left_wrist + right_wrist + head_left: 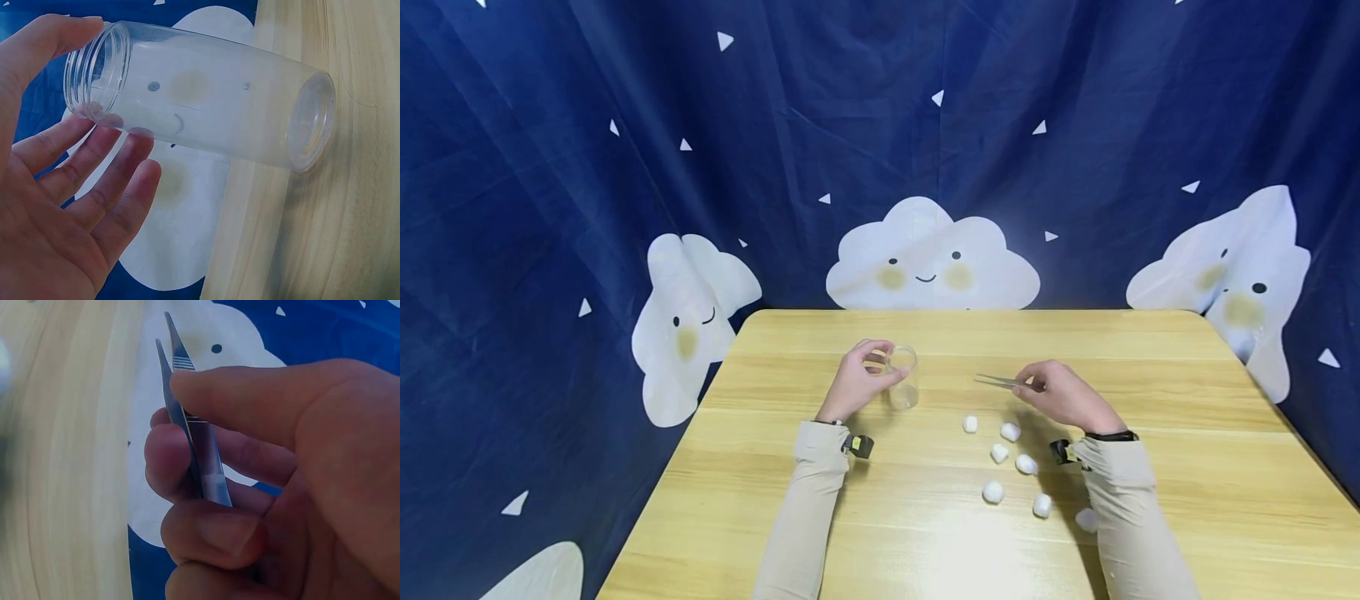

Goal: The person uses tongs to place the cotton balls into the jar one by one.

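Note:
My left hand [862, 381] grips a clear jar [904, 385] near its threaded mouth, thumb on one side and fingertips on the other. The left wrist view shows the jar [206, 94] without a lid and see-through, with nothing visible inside. My right hand [1063, 396] holds metal tweezers [996, 381] between thumb and fingers, their tips towards the jar. In the right wrist view the tweezers' [203, 450] two tips stand slightly apart with nothing between them. Several white cotton balls [999, 452] lie loose on the table, between the hands and nearer the front.
The wooden table [737, 517] has a rounded far edge. Behind it hangs a dark blue curtain [865, 100] printed with white clouds and triangles. One cotton ball [1086, 521] lies beside the right forearm, partly covered by the sleeve.

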`<state>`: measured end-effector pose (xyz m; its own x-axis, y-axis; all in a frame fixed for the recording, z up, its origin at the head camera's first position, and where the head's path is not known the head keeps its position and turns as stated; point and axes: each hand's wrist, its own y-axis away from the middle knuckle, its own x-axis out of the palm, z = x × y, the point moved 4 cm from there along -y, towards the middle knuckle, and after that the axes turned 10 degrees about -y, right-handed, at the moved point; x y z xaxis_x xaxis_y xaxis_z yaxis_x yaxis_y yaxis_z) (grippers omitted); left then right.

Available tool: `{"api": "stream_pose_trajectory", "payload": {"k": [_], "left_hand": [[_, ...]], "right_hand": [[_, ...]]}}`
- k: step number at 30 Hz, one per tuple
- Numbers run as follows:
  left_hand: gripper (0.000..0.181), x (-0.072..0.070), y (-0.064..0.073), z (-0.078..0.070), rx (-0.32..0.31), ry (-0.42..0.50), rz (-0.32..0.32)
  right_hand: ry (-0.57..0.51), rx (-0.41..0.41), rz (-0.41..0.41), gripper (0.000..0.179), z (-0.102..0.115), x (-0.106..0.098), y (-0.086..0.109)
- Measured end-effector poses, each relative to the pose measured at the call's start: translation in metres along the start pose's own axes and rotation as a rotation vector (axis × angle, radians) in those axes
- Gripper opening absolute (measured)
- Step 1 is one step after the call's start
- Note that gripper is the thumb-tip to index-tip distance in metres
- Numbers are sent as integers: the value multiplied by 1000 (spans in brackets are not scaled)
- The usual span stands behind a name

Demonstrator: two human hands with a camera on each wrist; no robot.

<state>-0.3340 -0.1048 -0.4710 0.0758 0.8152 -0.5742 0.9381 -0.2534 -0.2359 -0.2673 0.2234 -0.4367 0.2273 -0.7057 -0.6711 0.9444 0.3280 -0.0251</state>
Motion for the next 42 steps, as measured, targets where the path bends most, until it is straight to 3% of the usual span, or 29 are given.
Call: {"api": "stream_pose_trajectory", "payload": {"k": [14, 22, 42], "left_hand": [[49, -1, 0, -3, -10, 11, 0], [50, -2, -1, -2, 6, -5, -2], [48, -1, 0, -3, 11, -5, -5]], "right_hand": [[16, -34, 23, 14, 10, 0, 1], [7, -4, 71, 15, 14, 3, 2], [35, -32, 141, 11, 11, 11, 0]]}}
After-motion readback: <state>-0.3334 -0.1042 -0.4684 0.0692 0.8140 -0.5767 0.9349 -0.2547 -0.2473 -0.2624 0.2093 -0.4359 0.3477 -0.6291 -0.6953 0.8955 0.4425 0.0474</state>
